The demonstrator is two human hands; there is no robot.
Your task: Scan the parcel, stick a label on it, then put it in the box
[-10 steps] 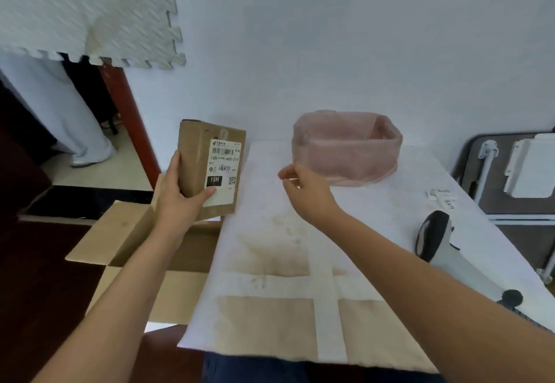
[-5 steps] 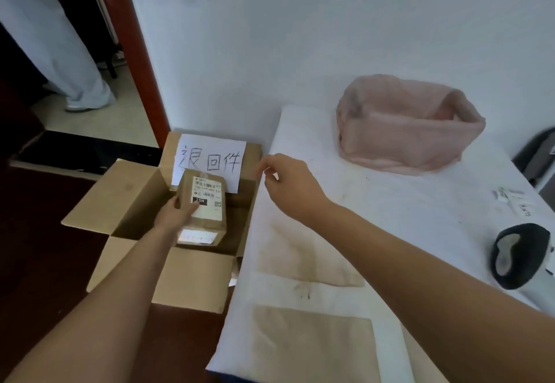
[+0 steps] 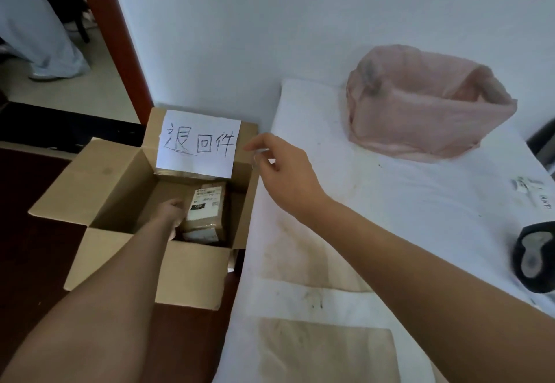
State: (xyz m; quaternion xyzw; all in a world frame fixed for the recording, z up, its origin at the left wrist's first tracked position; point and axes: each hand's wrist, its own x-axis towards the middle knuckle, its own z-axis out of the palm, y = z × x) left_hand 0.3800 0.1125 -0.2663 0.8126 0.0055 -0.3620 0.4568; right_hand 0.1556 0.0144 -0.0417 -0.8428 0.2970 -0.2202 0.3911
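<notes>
So over on the left, the open brown cardboard box (image 3: 120, 190) sat on the dark floor, flaps spread out, jammed right up against the left edge of the white-covered table (image 3: 390, 202). A white paper sign with handwritten characters (image 3: 198, 144) was stuck on the box's back flap.

The left hand (image 3: 171, 211) was down inside the box, and the small brown cardboard parcel with a white shipping label (image 3: 207, 210) was touching it, just to its right. The parcel stood tilted near the box's right wall, label facing up, seemingly resting on another labelled package (image 3: 201, 235) underneath it. The fingers were hidden behind the parcel, so honestly I couldn't tell whether the hand was gripping it or just resting against it.

The right hand (image 3: 285, 172) hovered over the table's left edge, near the box's back right corner, well above the parcel. Thumb and forefinger were pinched together, the other fingers loosely curled, and I couldn't make out what, if anything, was between them.

Further right, a crumpled pink plastic bag (image 3: 426, 106) sat toward the table's back edge by the wall. Some small white paper slips (image 3: 531, 190) lay near the right edge, and a black handheld barcode scanner (image 3: 534, 258) sat right at that edge, partly cut off.
</notes>
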